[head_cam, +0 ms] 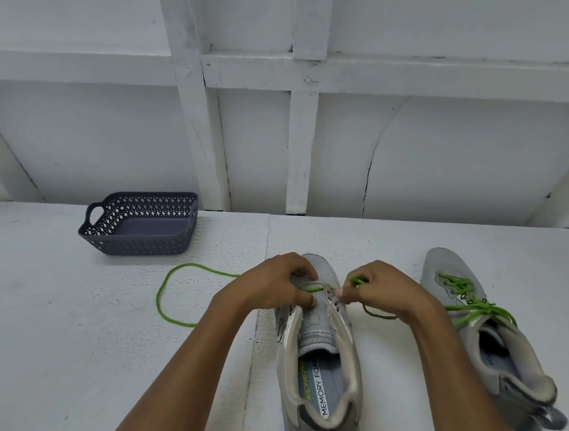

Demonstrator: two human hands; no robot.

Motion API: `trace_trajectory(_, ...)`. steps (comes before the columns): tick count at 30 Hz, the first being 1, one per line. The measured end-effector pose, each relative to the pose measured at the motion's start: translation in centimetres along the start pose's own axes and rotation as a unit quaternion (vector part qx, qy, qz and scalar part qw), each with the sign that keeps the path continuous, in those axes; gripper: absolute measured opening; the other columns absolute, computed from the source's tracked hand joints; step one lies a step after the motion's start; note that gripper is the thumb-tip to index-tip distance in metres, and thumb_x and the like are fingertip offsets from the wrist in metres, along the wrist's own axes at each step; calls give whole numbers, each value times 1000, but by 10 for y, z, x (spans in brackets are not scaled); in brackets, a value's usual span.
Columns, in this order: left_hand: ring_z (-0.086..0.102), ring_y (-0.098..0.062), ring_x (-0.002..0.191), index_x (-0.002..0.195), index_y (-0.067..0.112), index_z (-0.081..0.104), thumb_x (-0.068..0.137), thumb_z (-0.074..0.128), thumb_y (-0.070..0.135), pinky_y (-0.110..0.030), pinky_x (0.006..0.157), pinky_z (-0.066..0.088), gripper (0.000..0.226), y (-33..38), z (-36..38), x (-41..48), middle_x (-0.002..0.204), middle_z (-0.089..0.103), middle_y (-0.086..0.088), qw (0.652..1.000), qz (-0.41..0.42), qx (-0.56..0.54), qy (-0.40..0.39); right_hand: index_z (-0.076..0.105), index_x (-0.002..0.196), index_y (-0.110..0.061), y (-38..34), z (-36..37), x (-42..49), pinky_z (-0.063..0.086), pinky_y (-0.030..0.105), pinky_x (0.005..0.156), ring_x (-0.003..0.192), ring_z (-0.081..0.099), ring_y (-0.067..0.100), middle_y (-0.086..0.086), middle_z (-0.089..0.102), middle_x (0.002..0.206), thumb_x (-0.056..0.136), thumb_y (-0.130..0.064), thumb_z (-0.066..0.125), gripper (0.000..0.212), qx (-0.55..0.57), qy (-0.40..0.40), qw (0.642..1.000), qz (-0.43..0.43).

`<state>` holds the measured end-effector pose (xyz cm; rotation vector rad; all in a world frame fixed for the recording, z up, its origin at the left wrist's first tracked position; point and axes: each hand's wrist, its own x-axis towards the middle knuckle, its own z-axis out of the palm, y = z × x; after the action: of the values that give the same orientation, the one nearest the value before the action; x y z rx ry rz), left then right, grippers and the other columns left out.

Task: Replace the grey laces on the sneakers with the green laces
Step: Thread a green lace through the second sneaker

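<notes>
Two grey sneakers stand on the white table, toes pointing away from me. The left sneaker [318, 356] has a green lace [168, 315] crossing its lowest eyelets; one long end loops out over the table to the left. My left hand [275, 285] pinches the sneaker's left eyelet flap beside that lace. My right hand [382, 286] pinches the lace's other end at the right eyelets, with a dark loop hanging beneath it. The right sneaker [486, 335] is fully laced in green.
A dark grey perforated plastic basket [139, 224] sits at the back left of the table, with nothing visible inside. A white wooden frame wall stands right behind the table. The table's far right edge lies just beyond the right sneaker.
</notes>
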<state>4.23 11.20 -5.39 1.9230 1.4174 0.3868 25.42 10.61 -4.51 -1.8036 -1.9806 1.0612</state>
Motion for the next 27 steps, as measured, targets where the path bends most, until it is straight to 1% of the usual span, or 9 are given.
trace_trajectory(2,54,-8,113,121,29,62,79,79,33,-29,100,46,45,0,0,-1,122,57,11,1000,6,3,-2,72,73,-20,3,-2,-5,38,24,63,70,53,9,-3,65,72,87,-28,72,17,38,27,999,-22)
trace_trajectory(4,56,-5,110,118,29,63,86,74,39,-28,99,46,36,-2,-1,0,119,60,13,1000,28,-1,-2,69,94,-28,5,-1,-8,44,22,68,87,59,10,-7,65,97,90,-25,69,5,76,68,994,-45)
trace_trajectory(7,60,-7,101,109,29,64,98,59,29,-24,89,49,13,-12,-13,2,111,64,13,996,34,-41,71,56,122,-34,6,-2,-11,47,23,80,112,54,10,-9,54,126,92,-14,66,37,107,92,987,-81)
trace_trajectory(10,60,-10,96,113,21,66,100,54,14,-14,73,43,20,-25,-27,6,113,64,8,991,-9,-5,133,40,142,-35,6,-4,-10,35,26,96,127,42,10,-10,44,141,92,-12,63,60,52,77,992,-81)
trace_trajectory(13,57,-10,95,117,20,67,97,55,10,-20,79,43,25,-40,-32,7,119,64,3,988,-39,88,119,33,149,-27,9,-1,-6,30,23,98,135,40,17,-1,41,149,95,-10,56,62,-3,78,995,-57)
trace_trajectory(17,57,-16,105,120,23,66,93,60,12,-24,83,43,30,-56,-27,6,122,60,0,979,-58,178,80,44,141,-20,11,3,-6,36,30,99,126,46,23,4,47,141,92,-5,52,53,-62,116,991,-24)
trace_trajectory(21,57,-17,103,119,22,66,93,60,14,-24,79,42,28,-63,-23,5,118,60,1,976,-66,183,96,59,97,-17,12,-1,-11,47,33,79,94,57,22,4,61,105,84,-8,53,17,-121,164,978,42)
trace_trajectory(25,57,-14,91,104,23,67,90,59,15,-28,74,47,18,-66,-30,2,107,66,3,971,-84,186,122,55,97,-13,12,-3,-19,46,27,74,94,57,21,4,59,102,83,-18,63,17,-280,-50,949,137)
trace_trajectory(27,57,-13,85,92,26,64,89,61,20,-25,67,43,8,-67,-34,-2,99,66,5,974,-93,187,90,52,91,-16,15,6,-19,45,26,73,90,55,20,4,59,99,82,-20,66,17,-326,-88,929,153)
